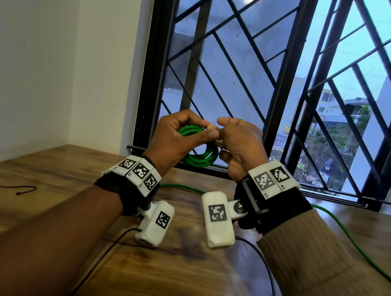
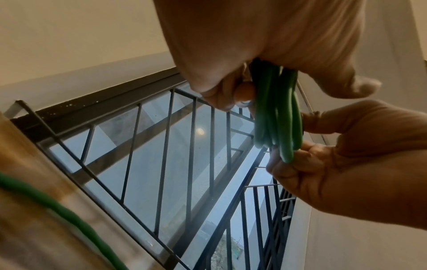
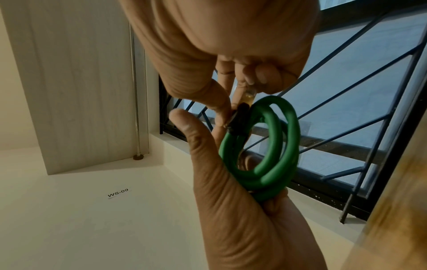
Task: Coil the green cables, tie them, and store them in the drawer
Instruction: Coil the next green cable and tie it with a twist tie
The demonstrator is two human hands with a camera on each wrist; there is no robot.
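A small coil of green cable (image 1: 203,158) is held up in front of the window, above the wooden table (image 1: 54,228). My left hand (image 1: 206,130) grips the coil (image 3: 270,164) with thumb and curled fingers round its loops (image 2: 284,117). My right hand (image 1: 222,136) pinches at the coil's top, where a black tie (image 3: 240,117) wraps the loops beside a clear plug (image 3: 248,95). A second green cable (image 1: 182,186) lies loose on the table under my wrists and trails to the right edge. No drawer is in view.
A dark twist tie (image 1: 18,189) lies on the table at the left. Thin black leads (image 1: 106,250) run from the wrist cameras toward me. The barred window (image 1: 251,55) stands right behind the hands, and a white wall (image 1: 52,54) closes the left side.
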